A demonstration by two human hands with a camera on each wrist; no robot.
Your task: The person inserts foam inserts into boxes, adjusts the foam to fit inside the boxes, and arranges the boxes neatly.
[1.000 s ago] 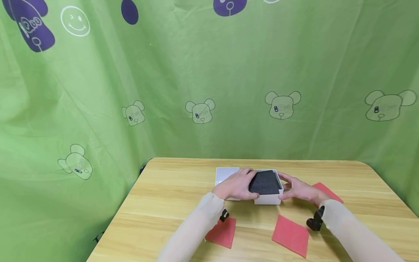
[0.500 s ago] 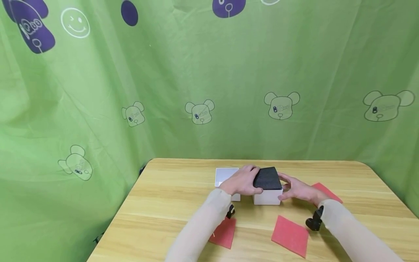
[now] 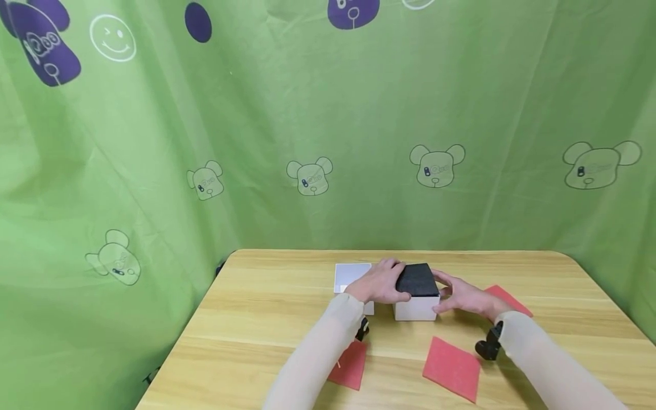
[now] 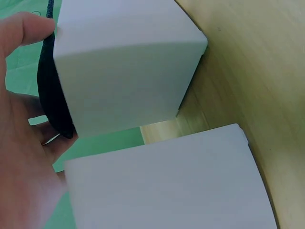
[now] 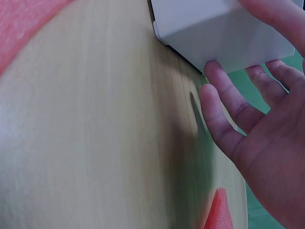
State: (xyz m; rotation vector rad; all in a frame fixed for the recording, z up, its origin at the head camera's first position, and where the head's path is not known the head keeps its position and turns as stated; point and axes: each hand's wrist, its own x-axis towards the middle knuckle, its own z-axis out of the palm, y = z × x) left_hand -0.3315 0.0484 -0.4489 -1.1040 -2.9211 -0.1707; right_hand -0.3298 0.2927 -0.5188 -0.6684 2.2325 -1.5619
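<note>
Now black pad [image 3: 418, 280] face-up, long axis unclear; left hand [image 3: 380, 283] clamps it, right hand [image 3: 463, 295] grips white box [image 3: 414, 310].

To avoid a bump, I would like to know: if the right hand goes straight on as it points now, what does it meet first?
The white box under the black pad. The right hand seems to touch its side, though exact contact is hard to judge.
</note>
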